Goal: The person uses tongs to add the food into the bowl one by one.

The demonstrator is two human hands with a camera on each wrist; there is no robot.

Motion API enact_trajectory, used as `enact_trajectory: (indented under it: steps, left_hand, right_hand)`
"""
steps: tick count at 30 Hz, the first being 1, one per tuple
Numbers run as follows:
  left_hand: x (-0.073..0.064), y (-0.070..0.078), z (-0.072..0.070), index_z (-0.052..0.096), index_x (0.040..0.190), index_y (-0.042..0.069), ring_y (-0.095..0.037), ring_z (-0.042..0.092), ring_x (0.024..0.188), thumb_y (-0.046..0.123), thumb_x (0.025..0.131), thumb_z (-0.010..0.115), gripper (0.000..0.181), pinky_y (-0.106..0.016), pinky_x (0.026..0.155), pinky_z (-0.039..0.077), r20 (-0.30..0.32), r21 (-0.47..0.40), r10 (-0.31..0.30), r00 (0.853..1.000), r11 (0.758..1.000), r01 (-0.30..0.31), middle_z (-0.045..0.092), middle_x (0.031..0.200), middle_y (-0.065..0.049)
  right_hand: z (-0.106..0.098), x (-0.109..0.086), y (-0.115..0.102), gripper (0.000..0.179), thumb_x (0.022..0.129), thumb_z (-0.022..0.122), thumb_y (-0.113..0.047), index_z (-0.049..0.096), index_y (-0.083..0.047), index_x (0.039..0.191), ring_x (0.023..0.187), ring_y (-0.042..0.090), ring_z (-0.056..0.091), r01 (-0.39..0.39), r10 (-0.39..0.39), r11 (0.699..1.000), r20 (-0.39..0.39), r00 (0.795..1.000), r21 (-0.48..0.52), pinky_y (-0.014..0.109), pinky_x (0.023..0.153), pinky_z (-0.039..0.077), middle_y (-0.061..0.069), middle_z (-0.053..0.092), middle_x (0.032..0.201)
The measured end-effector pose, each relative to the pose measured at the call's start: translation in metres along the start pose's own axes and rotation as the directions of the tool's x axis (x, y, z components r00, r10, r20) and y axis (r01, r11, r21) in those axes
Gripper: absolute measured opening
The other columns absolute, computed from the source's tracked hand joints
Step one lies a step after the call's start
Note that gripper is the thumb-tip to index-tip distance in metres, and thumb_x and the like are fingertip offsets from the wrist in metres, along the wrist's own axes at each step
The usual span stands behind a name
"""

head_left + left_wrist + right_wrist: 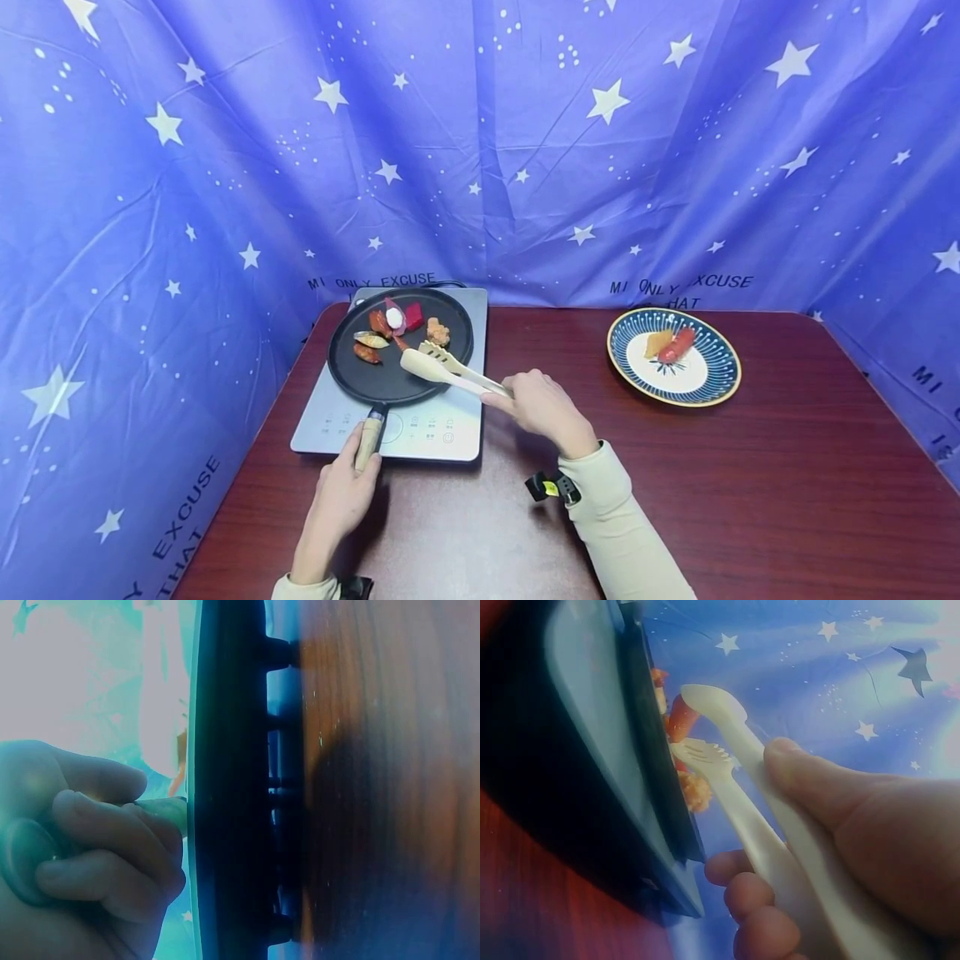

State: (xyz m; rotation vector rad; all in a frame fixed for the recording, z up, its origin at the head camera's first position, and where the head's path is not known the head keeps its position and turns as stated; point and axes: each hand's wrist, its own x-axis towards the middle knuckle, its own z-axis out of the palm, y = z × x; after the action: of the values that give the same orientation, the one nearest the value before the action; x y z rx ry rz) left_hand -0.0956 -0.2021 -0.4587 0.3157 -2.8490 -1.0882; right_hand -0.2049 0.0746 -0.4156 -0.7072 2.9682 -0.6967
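Easy does it around the cooker (465, 417)

Head view: one cooker, one frying pan (390, 383) on it, left side of the tabletop (810, 442). One plate (723, 379) at right, two food pieces (680, 343) on it; roughly seven in the pan. Right hand's (547, 408) fingers are clamped on one pair of tongs (427, 367), tips over the pan.

Left wrist view: left hand's (347, 492) fingers wrap the handle (367, 446). A twist there could tip the pan, imo.

Right wrist view: tips by a red piece (681, 720), can't tell if pinched. A sloppy squeeze might flick it out.
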Motion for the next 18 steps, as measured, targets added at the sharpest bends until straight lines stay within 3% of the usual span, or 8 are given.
enact_trajectory:
  steps: [18]
  left_hand:
    - [0.0,0.001,0.0,0.037,0.145,0.008,-0.021,0.053,0.067,0.022,0.092,0.054,0.057,-0.042,0.066,0.044,0.001,-0.004,-0.002,1.0,1.0,0.002,0.064,0.102,-0.023]
  right_hand:
    - [0.013,0.002,-0.012,0.047,0.088,0.058,-0.051,0.048,-0.017,0.058,0.046,0.016,0.04,0.04,-0.04,0.999,-0.014,0.999,-0.036,0.032,0.047,0.035,-0.006,0.034,0.05]
